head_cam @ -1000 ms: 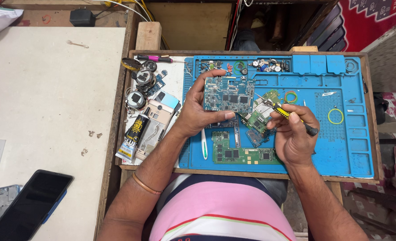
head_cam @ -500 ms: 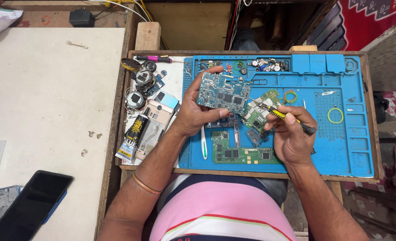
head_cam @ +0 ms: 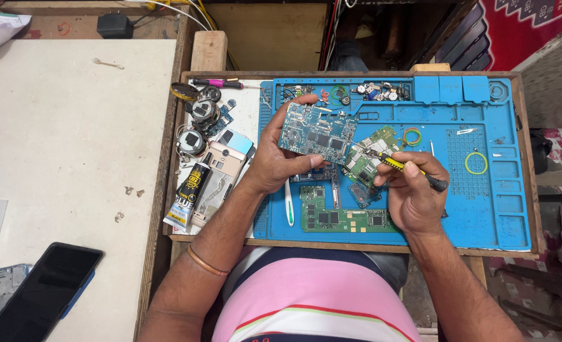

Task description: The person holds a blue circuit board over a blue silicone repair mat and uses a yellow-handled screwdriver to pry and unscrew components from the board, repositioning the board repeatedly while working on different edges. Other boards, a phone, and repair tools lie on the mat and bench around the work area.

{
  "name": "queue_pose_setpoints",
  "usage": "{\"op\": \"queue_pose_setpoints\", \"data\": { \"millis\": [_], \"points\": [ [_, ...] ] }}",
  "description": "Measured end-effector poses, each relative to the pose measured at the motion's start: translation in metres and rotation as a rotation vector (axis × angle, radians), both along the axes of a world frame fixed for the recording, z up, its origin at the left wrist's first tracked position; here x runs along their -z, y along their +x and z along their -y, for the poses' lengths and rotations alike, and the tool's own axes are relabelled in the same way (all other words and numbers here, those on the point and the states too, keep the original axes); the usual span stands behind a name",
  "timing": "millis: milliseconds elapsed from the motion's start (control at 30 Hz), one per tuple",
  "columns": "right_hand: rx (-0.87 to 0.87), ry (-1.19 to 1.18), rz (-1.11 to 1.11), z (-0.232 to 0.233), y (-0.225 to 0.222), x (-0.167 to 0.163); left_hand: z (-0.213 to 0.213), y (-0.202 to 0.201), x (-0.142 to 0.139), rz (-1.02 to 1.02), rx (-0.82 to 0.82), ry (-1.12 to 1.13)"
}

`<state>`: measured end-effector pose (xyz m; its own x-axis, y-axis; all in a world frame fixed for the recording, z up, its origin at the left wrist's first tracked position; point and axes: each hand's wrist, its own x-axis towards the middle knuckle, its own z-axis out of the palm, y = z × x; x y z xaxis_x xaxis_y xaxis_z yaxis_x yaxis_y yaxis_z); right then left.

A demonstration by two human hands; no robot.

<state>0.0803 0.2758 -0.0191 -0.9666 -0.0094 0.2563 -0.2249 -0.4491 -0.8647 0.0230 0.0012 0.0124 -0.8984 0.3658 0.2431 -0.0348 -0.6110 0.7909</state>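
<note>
While fingers grip blue circuit board (head_cam: 317, 135) and yellow-handled tool (head_cam: 412, 171): blue work mat (head_cam: 483, 209), wooden tray (head_cam: 526, 158), white table (head_cam: 66, 139).

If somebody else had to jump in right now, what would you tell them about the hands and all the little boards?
Left hand: holds a blue circuit board lifted above the blue work mat.
Right hand: grips a yellow-and-black screwdriver, tip toward a small green board.
On the mat: a long green board lies flat near the front edge, white tweezers beside it, small parts in the top trays.
Left of the mat: a glue tube and a phone body.
Done: boards are out of the phone. Left: nothing reassembled yet.
</note>
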Motion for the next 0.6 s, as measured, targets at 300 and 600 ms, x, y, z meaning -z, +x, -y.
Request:
{"op": "queue_pose_setpoints", "data": {
  "millis": [300, 600],
  "points": [
    [-0.004, 0.004, -0.003, -0.0001, 0.0013, 0.0007, -0.0007, 0.0017, 0.0020, 0.000, 0.008, 0.005],
    [-0.004, 0.015, -0.010, 0.0010, 0.0012, -0.0016, -0.0004, 0.0016, 0.0024, 0.006, 0.022, 0.027]
  ]
}}
